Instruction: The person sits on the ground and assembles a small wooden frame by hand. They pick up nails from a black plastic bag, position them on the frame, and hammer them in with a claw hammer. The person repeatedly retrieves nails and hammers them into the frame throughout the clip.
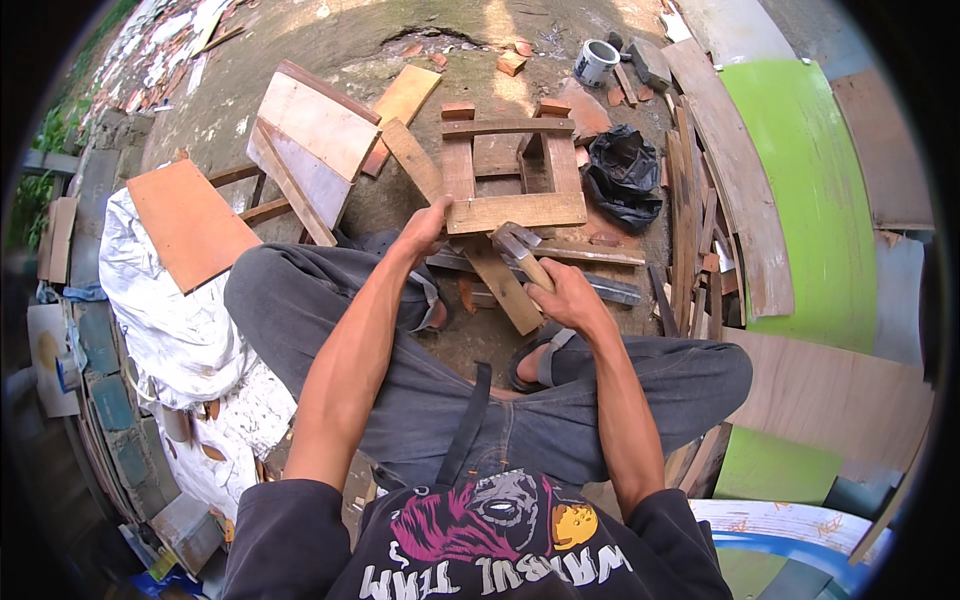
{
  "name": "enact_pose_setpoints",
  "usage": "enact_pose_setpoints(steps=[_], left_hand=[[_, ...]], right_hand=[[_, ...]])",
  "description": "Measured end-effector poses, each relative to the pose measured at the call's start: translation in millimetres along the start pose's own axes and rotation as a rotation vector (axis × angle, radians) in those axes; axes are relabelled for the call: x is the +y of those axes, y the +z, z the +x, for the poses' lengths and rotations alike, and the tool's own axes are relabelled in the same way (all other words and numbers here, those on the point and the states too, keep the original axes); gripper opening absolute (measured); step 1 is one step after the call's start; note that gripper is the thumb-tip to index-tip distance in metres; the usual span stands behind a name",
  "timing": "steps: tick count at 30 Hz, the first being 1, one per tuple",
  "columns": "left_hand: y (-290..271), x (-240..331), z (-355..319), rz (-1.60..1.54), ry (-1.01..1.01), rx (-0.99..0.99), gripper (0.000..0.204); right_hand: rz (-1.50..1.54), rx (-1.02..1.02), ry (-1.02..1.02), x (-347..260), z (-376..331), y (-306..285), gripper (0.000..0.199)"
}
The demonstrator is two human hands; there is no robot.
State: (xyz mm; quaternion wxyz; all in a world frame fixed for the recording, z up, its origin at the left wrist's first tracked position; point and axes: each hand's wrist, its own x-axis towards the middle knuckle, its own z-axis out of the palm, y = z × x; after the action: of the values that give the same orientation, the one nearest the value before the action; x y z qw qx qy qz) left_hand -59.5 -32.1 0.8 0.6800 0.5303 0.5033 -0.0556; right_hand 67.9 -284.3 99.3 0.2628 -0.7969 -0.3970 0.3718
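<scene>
Your left hand [425,228] is closed on the near slat of the wooden frame [512,165], which lies on the ground in front of your knees, and your right hand [565,295] is closed around the hammer [520,250], its head just beside that slat. The frame seems mostly assembled: several slats already cross each other. I judge this near slat is not yet fully fixed, and loose planks [500,285] lie under it.
</scene>
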Motion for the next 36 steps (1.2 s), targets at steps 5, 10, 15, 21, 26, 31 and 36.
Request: enact_pose_setpoints(steps=[5, 10, 15, 21, 26, 31, 36], left_hand=[[-13.6, -5.8, -2.0, 0.046, -0.014, -0.242, 0.053], [-14.5, -20.0, 1.8, -0.026, 0.138, -0.211, 0.044], [-4.7, -26.2, 2.4, 0.242, 0.254, -0.01, 0.06], [2.5, -17.4, -13.0, 0.228, 0.327, -0.01, 0.06], [-3.9, -35.3, 3.1, 0.252, 0.412, 0.007, 0.059], [-5.2, -35.6, 9.6, 0.203, 0.364, -0.023, 0.062], [-0.3, -17.2, -8.2, 0.163, 0.216, -0.075, 0.061]], right_hand=[[0.102, 0.252, -0.145, -28.9, 13.2, 7.6, 0.032], [0.201, 0.327, -0.105, -81.7, 27.1, -0.9, 0.03], [0.221, 0.363, -0.072, -92.2, 31.5, 17.0, 0.029], [0.107, 0.193, 0.186, -67.2, 51.0, 18.6, 0.029], [0.38, 0.427, -0.112, -106.9, 41.0, -4.4, 0.023], [0.327, 0.639, -0.275, -96.9, 38.8, 24.7, 0.027], [0.091, 0.253, 0.106, -64.4, 42.9, 48.8, 0.031]])
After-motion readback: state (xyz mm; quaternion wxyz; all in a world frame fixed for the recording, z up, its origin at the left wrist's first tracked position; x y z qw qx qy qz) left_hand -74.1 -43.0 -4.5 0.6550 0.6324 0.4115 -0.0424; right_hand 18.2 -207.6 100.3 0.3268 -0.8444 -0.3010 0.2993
